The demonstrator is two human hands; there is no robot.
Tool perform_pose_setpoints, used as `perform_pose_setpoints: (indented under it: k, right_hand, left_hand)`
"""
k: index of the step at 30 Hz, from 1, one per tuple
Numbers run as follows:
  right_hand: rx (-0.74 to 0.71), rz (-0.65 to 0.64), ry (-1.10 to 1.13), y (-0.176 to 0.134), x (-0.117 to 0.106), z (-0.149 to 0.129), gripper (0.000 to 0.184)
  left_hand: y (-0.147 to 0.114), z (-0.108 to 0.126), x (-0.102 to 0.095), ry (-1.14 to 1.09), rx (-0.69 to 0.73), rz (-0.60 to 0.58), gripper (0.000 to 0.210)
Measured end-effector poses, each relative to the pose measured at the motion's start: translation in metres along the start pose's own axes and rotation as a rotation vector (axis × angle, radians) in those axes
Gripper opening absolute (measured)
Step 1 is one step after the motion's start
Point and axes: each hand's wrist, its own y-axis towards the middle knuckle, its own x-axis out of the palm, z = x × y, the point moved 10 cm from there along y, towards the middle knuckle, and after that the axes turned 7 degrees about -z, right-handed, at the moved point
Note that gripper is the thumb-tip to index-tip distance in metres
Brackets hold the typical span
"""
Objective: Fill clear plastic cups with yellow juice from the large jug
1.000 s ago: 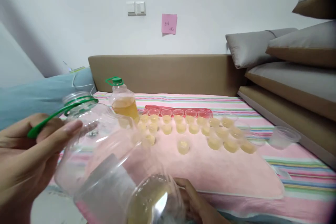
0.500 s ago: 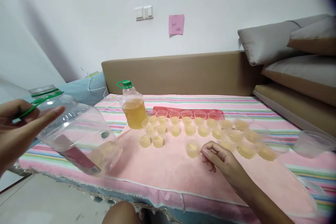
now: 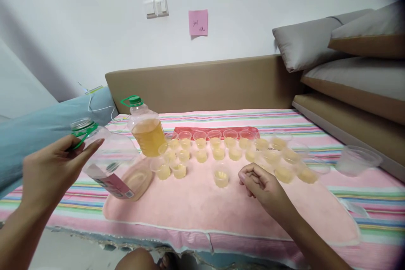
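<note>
— What are the fingers doing?

— I see my left hand wrapped around the neck of the tilted clear bottle, fingers on its green handle. My right hand is loosely curled, fingertips pinched together, holding nothing, just beside a small filled cup.

— And the bottle?

— Nearly empty, a little yellow liquid pooled at its base, which rests on the pink towel. Both forearms reach forward over the bed edge.
</note>
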Motion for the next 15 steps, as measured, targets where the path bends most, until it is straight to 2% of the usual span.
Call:
perform_pose_setpoints:
  k: [4, 8, 10, 15]
  right_hand:
    - [0.016, 0.016, -0.046, -0.002, 0.0, 0.0, 0.045]
    - [0.023, 0.121, -0.115, -0.002, -0.009, 0.0, 0.041]
    - [0.015, 0.138, -0.171, 0.0, -0.011, 0.0, 0.045]
    - [-0.075, 0.152, -0.37, 0.005, -0.006, -0.005, 0.046]
  left_hand:
    - [0.0, 0.02, 0.008, 0.056, 0.09, -0.026, 0.046]
    - [-0.003, 0.033, 0.011, 0.065, 0.138, -0.035, 0.04]
    - [-0.003, 0.028, 0.009, 0.048, 0.15, 0.013, 0.038]
    - [0.006, -0.004, 0.004, -0.007, 0.095, 0.15, 0.048]
